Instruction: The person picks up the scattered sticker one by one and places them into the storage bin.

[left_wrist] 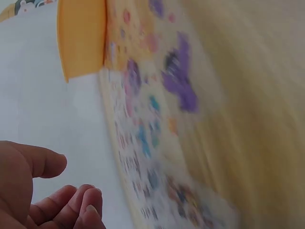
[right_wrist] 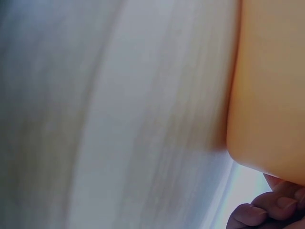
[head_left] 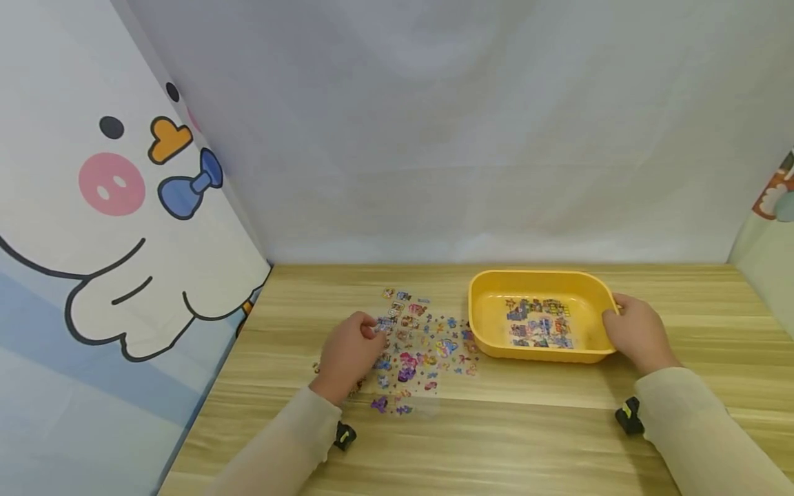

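Two pale sleeves reach in from the near edge of a wooden surface (head_left: 533, 434), each wrist carrying a small black camera. At left, the left hand (head_left: 350, 355) rests on the near-left part of a clear sticker sheet (head_left: 418, 351) lying flat on the wood, its fingers bent over the sheet's left edge; the left wrist view shows those fingers loosely curled, and whether they pinch the sheet cannot be told. The sheet's long axis runs away from the person, from the near edge toward the back wall, and its bulk lies to the right of that hand, between it and a yellow tray (head_left: 486, 313). At right, the right hand (head_left: 639, 334) grips the tray's right rim, fingers curled over the edge. A second sticker sheet (head_left: 538, 324) lies inside the tray on its floor. The left hand is plainly the nearer one to the loose sheet; the tray stands just beside the sheet's right edge. A cartoon duck panel (head_left: 118, 207) closes the left side.
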Demonstrator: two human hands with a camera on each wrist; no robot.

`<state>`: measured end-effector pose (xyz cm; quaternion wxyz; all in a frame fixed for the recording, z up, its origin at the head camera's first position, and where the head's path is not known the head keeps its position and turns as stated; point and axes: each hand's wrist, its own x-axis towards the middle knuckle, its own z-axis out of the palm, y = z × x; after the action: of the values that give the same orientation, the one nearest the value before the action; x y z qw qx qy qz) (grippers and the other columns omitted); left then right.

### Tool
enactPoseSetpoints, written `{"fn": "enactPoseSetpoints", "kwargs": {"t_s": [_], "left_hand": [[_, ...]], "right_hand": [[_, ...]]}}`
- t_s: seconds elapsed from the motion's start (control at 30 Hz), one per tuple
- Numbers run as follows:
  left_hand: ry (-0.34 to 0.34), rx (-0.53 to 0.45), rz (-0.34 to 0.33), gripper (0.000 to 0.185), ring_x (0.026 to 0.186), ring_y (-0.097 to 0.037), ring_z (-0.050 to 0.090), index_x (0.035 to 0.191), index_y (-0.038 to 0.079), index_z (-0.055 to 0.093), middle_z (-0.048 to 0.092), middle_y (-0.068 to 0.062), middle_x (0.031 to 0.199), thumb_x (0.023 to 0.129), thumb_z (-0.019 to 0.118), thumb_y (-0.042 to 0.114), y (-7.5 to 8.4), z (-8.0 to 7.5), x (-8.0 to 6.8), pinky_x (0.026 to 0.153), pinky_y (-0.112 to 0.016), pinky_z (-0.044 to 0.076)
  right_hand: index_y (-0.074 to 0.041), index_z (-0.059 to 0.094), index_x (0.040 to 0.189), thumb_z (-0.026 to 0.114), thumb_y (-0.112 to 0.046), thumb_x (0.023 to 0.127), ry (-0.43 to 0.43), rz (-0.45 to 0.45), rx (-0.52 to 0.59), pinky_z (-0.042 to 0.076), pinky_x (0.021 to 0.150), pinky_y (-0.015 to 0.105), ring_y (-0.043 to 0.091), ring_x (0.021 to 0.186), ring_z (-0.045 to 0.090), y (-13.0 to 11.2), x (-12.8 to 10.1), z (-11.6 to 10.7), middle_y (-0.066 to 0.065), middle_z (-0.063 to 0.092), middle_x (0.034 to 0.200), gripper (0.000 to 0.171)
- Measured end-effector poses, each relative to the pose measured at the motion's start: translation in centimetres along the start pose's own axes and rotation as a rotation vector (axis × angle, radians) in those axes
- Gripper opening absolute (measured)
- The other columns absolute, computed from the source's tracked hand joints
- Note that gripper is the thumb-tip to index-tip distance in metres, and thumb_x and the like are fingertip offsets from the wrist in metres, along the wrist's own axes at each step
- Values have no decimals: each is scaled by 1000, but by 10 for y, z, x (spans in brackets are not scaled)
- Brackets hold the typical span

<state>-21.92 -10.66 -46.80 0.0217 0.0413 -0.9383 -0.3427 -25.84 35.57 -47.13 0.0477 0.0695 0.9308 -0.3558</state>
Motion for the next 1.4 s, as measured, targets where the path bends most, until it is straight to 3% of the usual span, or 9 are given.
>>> {"fn": "enactPoseSetpoints", "kwargs": {"t_s": [0.27,0.5,0.63,0.8,1.03,1.4], "left_hand": [[43,60,-27,35,81,-17,64,124,8,70,69,0,99,96,71,30,-29,-23,-14,71,-42,54],[69,79,-64,40,89,-23,66,128,7,67,69,-7,109,96,70,31,-56,-34,-17,74,-46,54],[63,115,-94,57,113,-36,64,144,3,55,63,-18,133,97,69,32,-68,-41,-19,89,-57,53],[39,205,-101,76,135,-49,46,157,-1,36,43,-27,153,98,68,36,-79,-46,-24,107,-65,39],[10,382,-49,85,131,-51,46,155,-4,36,42,-31,150,93,74,41,-82,-42,-30,104,-67,40],[-93,478,-52,69,116,-45,53,141,-9,51,51,-29,130,95,71,39,-78,-39,-31,93,-62,47]], "right_hand": [[20,34,148,37,-18,104,-4,3,-1,52,65,30,31,87,64,0,0,0,38,56,127,58],[19,34,148,37,-18,104,-5,10,-3,52,65,30,33,89,64,0,-1,-1,39,54,130,59],[19,34,148,37,-19,104,-4,5,2,52,66,30,32,88,64,0,-1,-1,39,55,130,59],[19,35,148,37,-19,103,-1,-13,0,52,66,30,33,89,64,1,0,1,39,55,129,58],[19,34,148,37,-19,103,-3,-9,-9,52,72,36,36,93,63,1,0,1,39,53,131,59],[19,32,150,36,-20,104,-20,17,4,54,73,38,36,95,63,0,-1,-1,40,51,134,59]]}}
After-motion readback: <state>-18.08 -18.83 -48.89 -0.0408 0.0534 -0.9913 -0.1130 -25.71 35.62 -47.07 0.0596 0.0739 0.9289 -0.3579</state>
